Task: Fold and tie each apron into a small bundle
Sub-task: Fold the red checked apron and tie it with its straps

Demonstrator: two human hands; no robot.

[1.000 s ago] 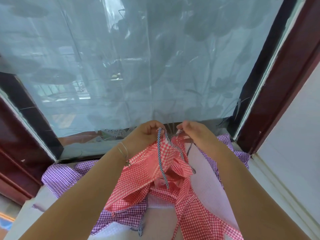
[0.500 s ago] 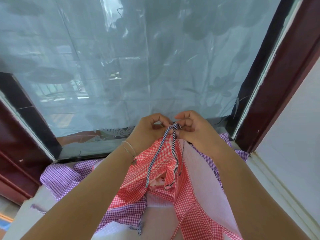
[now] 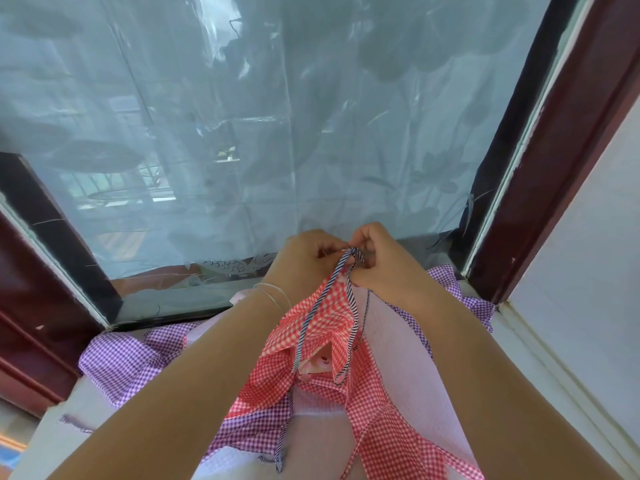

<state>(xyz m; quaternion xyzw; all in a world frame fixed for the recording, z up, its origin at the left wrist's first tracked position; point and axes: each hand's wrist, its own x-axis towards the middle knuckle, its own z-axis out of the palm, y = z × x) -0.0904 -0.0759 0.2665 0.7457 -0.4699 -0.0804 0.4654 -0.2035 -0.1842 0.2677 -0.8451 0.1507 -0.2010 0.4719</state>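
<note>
Around the work I see a purple checked apron [image 3: 117, 358] spread on the white sill [image 3: 52, 441], from 8 o'clock to 3 o'clock, and a window [image 3: 242, 133] covered with grey plastic film at 12 o'clock. My two forearms cross the lower half and hide much of both cloths. The red checked apron [image 3: 322, 320] hangs at the centre, above the purple one; its lower part is cut off at 6 o'clock. Its long axis runs from 12 to 6 o'clock, top end up. My left hand [image 3: 304, 261] and right hand [image 3: 384, 265] almost touch there, fingers curled, both pinching the blue striped tie [image 3: 332, 275]. The knot itself is too small to make out.
</note>
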